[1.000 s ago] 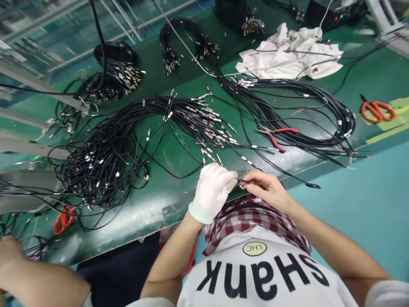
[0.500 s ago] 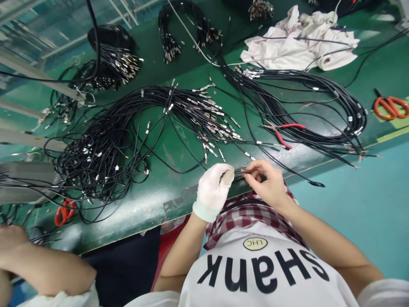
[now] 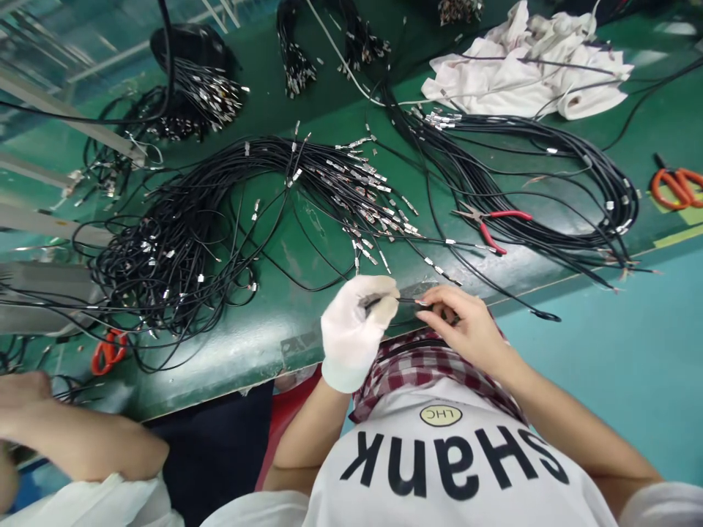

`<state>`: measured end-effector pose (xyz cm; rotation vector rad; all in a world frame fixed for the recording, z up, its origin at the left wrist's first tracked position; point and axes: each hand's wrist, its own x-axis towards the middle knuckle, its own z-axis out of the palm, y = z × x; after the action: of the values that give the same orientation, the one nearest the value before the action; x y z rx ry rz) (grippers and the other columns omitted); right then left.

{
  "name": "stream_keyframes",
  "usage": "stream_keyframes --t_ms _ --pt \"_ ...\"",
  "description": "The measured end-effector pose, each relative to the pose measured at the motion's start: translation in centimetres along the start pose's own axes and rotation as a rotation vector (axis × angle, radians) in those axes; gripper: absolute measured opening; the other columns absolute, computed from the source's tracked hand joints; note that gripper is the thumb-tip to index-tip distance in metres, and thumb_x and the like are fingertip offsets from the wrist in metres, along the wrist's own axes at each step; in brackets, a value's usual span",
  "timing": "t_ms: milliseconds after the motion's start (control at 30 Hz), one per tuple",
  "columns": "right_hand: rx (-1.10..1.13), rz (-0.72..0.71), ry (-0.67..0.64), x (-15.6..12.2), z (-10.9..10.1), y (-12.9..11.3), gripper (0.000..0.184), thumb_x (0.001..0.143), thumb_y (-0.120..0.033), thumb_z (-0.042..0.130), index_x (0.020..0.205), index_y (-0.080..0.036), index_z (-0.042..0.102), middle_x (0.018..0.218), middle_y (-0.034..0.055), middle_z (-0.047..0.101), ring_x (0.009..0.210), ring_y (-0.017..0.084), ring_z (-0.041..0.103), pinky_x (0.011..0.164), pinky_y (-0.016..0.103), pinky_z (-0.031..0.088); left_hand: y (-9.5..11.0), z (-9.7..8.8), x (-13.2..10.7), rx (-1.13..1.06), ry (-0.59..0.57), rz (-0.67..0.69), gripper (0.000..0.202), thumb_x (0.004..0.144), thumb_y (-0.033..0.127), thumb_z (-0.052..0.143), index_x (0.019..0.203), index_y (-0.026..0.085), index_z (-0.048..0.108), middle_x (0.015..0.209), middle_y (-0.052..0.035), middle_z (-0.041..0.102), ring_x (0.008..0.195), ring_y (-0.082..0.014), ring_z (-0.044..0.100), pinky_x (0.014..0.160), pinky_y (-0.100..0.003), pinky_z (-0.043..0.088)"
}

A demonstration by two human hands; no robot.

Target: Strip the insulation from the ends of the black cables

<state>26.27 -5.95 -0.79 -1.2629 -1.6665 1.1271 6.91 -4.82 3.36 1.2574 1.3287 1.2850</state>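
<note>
My left hand [image 3: 359,329], in a white glove, pinches a thin black cable [image 3: 407,300] close to the table's front edge. The bare fingers of my right hand [image 3: 458,315] close on the same cable a short way to the right, where a small light-coloured end shows at the fingertips. Just beyond my hands lies a large bundle of black cables [image 3: 231,165] with silvery terminals and white tags fanned toward me. A pair of pliers [image 3: 491,217] with red handles rests open on the table to the right.
A looped cable bundle [image 3: 582,154] lies at the right, with white cloths [image 3: 527,73] behind it. Orange-handled scissors [image 3: 675,187] are at the far right, another orange-handled tool [image 3: 108,351] at the left. A co-worker's arm [image 3: 82,432] reaches in at lower left.
My gloved left hand has shifted slightly left and turned, widening the gap to my right hand, so more cable shows between them. The view has also moved a little.
</note>
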Motion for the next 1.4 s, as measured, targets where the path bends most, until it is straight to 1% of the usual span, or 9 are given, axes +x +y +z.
stream_keyframes --t_ms 133,400,633,700,833,933,1100,1233,1400 --pt "-0.012 -0.16 0.187 -0.1 -0.4 -1.1 0.048 0.081 -0.029 0.078 0.126 -0.026 0.063 0.096 0.005 0.055 0.077 0.016 0.054 0.072 0.035 0.052 0.3 1.3 -0.9 -0.011 -0.128 -0.062 0.02 0.084 0.016 0.07 0.104 0.019 0.067 0.09 -0.0016 0.072 0.08 -0.0115 0.069 0.073 -0.02 0.057" --pt "0.509 -0.044 0.246 -0.1 -1.2 -1.6 0.011 0.083 -0.016 0.075 0.087 -0.026 0.074 0.087 0.0011 0.069 0.072 0.013 0.061 0.061 0.027 0.049 -0.3 2.7 -2.1 0.102 -0.355 -0.035 0.018 0.09 0.017 0.061 0.108 0.019 0.061 0.092 -0.0008 0.071 0.074 -0.0101 0.068 0.073 -0.021 0.056" --pt "1.055 0.168 0.523 -1.1 -7.7 -2.1 0.017 0.08 -0.035 0.08 0.083 -0.025 0.067 0.063 -0.005 0.058 0.04 0.004 0.03 0.041 0.025 0.032 -2.2 2.0 0.0 0.614 -0.747 0.46 0.016 0.094 0.019 0.052 0.095 0.021 0.067 0.088 0.0001 0.072 0.083 -0.0141 0.066 0.116 -0.042 0.033" --pt "1.135 0.101 0.65 -1.5 -10.3 -2.0 0.013 0.087 -0.038 0.073 0.081 -0.029 0.067 0.055 -0.0072 0.048 0.038 0.004 0.021 0.041 0.026 0.031 -2.2 0.7 1.0 0.833 -0.725 0.536 0.018 0.092 0.017 0.051 0.094 0.021 0.068 0.078 -0.0002 0.069 0.079 -0.0157 0.063 0.115 -0.046 0.03" --pt "0.967 0.025 0.756 -2.0 -12.5 -0.8 0.013 0.094 -0.038 0.064 0.085 -0.031 0.071 0.06 -0.0049 0.049 0.039 0.004 0.026 0.045 0.029 0.034 -1.6 -4.2 2.4 1.162 -0.541 0.614 0.027 0.096 0.037 0.049 0.095 0.02 0.07 0.068 -0.0036 0.061 0.072 -0.0207 0.056 0.078 -0.038 0.04" --pt "0.641 0.144 0.655 -2.1 -9.7 0.4 0.009 0.082 -0.03 0.077 0.085 -0.025 0.07 0.069 -0.0005 0.06 0.051 0.009 0.048 0.051 0.029 0.041 -2.0 -9.0 3.2 1.337 -0.45 0.625 0.048 0.093 0.06 0.048 0.082 0.019 0.07 0.065 -0.0048 0.057 0.069 -0.0223 0.052 0.07 -0.038 0.034" --pt "0.341 0.285 0.227 -2.9 -2.0 1.5 0.014 0.087 -0.035 0.07 0.094 -0.023 0.069 0.097 0.0059 0.071 0.078 0.019 0.071 0.072 0.032 0.059 -3.5 -13.7 3.1 1.563 -0.212 0.29 0.045 0.09 0.054 0.058 0.063 0.018 0.064 0.067 -0.0067 0.06 0.076 -0.0247 0.057 0.074 -0.039 0.036" --pt "0.515 0.354 0.08 -3.0 1.6 1.0 0.018 0.085 -0.036 0.073 0.095 -0.023 0.065 0.088 0.0044 0.072 0.081 0.022 0.075 0.075 0.033 0.064 -2.4 -10.1 0.6 1.328 -0.091 0.239 0.026 0.092 0.035 0.058 0.11 0.019 0.067 0.106 -0.0098 0.069 0.103 -0.0285 0.059 0.096 -0.044 0.04" --pt "0.632 0.354 0.071 -2.0 2.7 0.2 0.019 0.084 -0.033 0.075 0.096 -0.024 0.063 0.083 0.0022 0.074 0.077 0.02 0.075 0.073 0.032 0.064 -1.4 -1.0 -2.8 0.814 -0.457 0.324 0.05 0.089 0.033 0.062 0.136 0.02 0.051 0.122 -0.01 0.066 0.113 -0.0267 0.061 0.101 -0.042 0.046"
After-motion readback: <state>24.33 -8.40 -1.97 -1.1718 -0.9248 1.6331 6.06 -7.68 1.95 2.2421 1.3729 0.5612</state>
